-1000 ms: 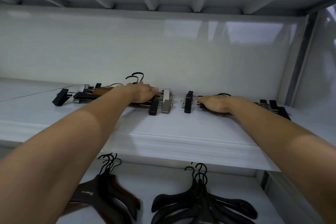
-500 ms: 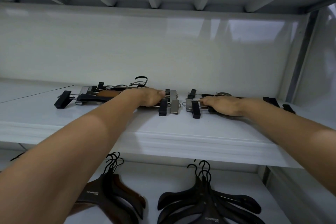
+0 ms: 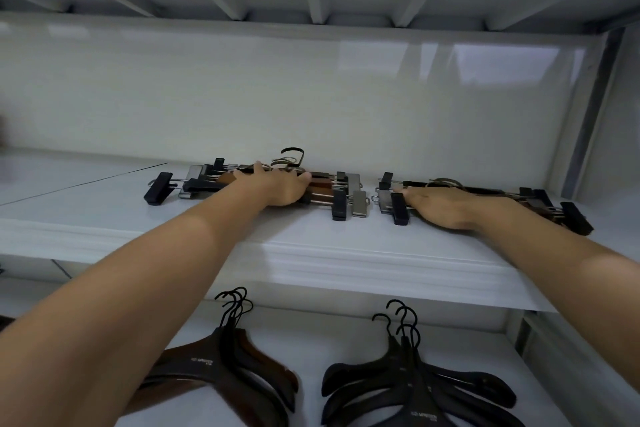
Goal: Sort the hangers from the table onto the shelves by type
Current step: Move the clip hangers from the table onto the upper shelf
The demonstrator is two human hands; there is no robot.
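Two piles of clip hangers lie on the upper white shelf [image 3: 311, 246]. My left hand [image 3: 277, 188] rests on the left pile [image 3: 323, 184], a mix of brown wood, black and metal clip hangers, with its fingers spread over the bars. My right hand [image 3: 441, 206] lies flat, palm down, on the right pile [image 3: 491, 190] of dark clip hangers. The piles sit end to end, their clips almost touching. Each hand hides the middle of its pile.
On the lower shelf [image 3: 311, 333] lie a stack of brown wooden coat hangers [image 3: 221, 357] at the left and a stack of black coat hangers [image 3: 415, 388] at the right. A white back wall stands close behind the piles. A shelf post [image 3: 588, 107] rises at the right.
The gap between the two piles has narrowed as the left pile slid right. My left hand's fingers have spread wider. Both hands stay on their piles.
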